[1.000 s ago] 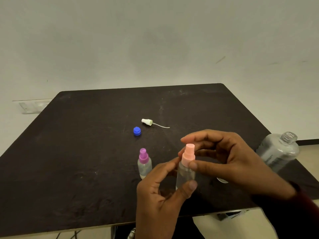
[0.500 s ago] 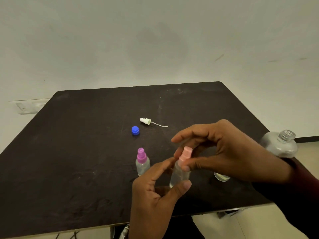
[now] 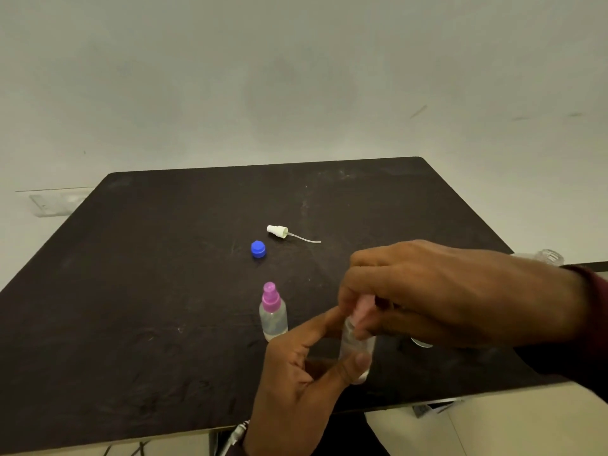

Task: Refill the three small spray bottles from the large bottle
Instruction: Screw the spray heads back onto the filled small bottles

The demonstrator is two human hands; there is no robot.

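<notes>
Centre frame, near the front edge of a black table (image 3: 164, 291): left hand (image 3: 296, 373) gripping the clear body of a small pink bottle (image 3: 357, 343) between thumb and fingers, held upright; right hand (image 3: 444, 291) reaching in from the right, fingers curled over and pinching the pink spray top (image 3: 363, 307), mostly hidden and blurred. Just left of the held bottle, standing upright on the table and untouched: purple bottle (image 3: 273, 312), spray top on, clear liquid inside. Further back, toward the table's middle: blue cap (image 3: 258, 249) lying apart, and just beside it to the right a white spray head (image 3: 278, 231) on its side with its thin dip tube (image 3: 306, 239) trailing right. Peeking out under the right hand: a clear rounded rim (image 3: 421, 343), too hidden to identify. At the far right edge, behind the right wrist: clear threaded neck of the large bottle (image 3: 549, 256), uncapped, body hidden by the arm. Dark red sleeve (image 3: 592, 324) on the right forearm. Behind the table, a plain pale wall (image 3: 296, 77) with a switch plate (image 3: 49, 202) low at left
</notes>
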